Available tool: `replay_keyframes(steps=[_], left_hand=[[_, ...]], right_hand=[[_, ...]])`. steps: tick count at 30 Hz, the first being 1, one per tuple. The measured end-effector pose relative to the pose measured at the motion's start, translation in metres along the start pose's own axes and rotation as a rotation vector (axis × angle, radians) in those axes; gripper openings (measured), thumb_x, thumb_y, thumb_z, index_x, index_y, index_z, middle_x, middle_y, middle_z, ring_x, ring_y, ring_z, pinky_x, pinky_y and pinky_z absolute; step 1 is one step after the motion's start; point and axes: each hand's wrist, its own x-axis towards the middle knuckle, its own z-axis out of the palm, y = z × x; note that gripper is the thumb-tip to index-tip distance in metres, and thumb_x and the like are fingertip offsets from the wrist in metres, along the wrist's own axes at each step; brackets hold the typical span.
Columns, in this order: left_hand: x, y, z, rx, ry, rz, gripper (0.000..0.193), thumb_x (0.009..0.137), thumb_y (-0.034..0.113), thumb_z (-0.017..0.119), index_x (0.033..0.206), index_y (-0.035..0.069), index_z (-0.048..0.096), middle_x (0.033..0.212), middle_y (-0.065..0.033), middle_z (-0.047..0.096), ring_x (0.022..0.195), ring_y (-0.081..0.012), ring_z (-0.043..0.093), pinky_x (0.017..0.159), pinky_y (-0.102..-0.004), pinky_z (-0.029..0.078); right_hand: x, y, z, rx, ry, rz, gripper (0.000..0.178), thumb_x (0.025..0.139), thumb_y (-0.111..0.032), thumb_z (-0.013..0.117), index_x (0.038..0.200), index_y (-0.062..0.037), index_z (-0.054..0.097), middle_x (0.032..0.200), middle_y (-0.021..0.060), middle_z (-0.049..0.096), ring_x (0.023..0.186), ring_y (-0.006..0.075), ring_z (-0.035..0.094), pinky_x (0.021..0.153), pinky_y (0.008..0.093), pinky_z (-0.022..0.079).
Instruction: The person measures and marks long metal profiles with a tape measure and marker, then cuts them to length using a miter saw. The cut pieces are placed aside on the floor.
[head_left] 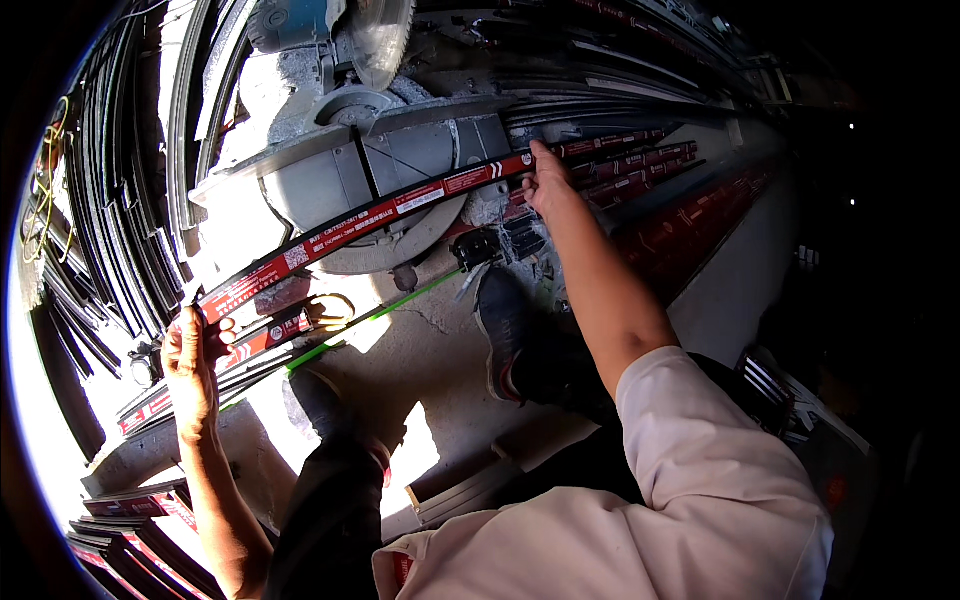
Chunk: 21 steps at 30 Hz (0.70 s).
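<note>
Far left: tangled yellow cord [42, 200] next to a bundle of long black profiles [112, 190], more or less upright in view. Bottom left: pile of red-and-black lengths [140, 545], sunlit in part.

Left hand [193, 365] was mostly closed, fingers bent round the left end of the red-and-black strip [372, 218]; exact finger contact was partly hidden. Just below that end lay a shorter red-labelled piece [262, 340], near the fingers; couldn't tell if they touched it.

The strip ran between both hands, rising to the right, printed side visible, white label past its middle. It crossed in front of the grey saw table [310, 185]; touching or held above, couldn't tell. Behind the table stood the toothed round blade [381, 40], blue housing [288, 24] to its left. Below the strip: left shoe [318, 402], bright green line [370, 326] slanting across the floor, then right shoe [500, 325].

Right hand [545, 180] was closed on the strip's right part, fingertips at its upper edge; whether the strip ended there wasn't clear. Beyond it, farther right, were stacked red-labelled lengths [650, 178] and a broad dark-red stack [690, 228], mostly in shadow.
</note>
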Motion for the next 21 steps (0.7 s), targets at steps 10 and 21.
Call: replay_keyframes(steps=[10,21], left_hand=[[0.006,-0.006,-0.018,-0.032,-0.033,0.002,0.032,0.107,0.039,0.063,0.098,0.009,0.066,0.089,-0.0104,0.075,0.073,-0.0140,0.071,0.069,-0.0284,0.057],[0.031,-0.007,-0.069,-0.060,-0.041,-0.009,0.036,0.109,0.041,0.058,0.107,0.008,0.071,0.091,-0.0065,0.077,0.075,-0.0103,0.070,0.068,-0.0247,0.055]], right_hand=[[0.021,0.011,-0.009,0.187,-0.221,0.028,0.030,0.085,-0.029,0.088,0.092,-0.0171,0.062,0.082,0.0017,0.058,0.063,0.0154,0.054,0.049,0.0238,0.044],[-0.001,0.000,0.003,0.284,-0.243,0.040,0.027,0.086,-0.026,0.088,0.097,-0.0166,0.065,0.076,0.0012,0.057,0.059,0.0138,0.051,0.047,0.0243,0.039]])
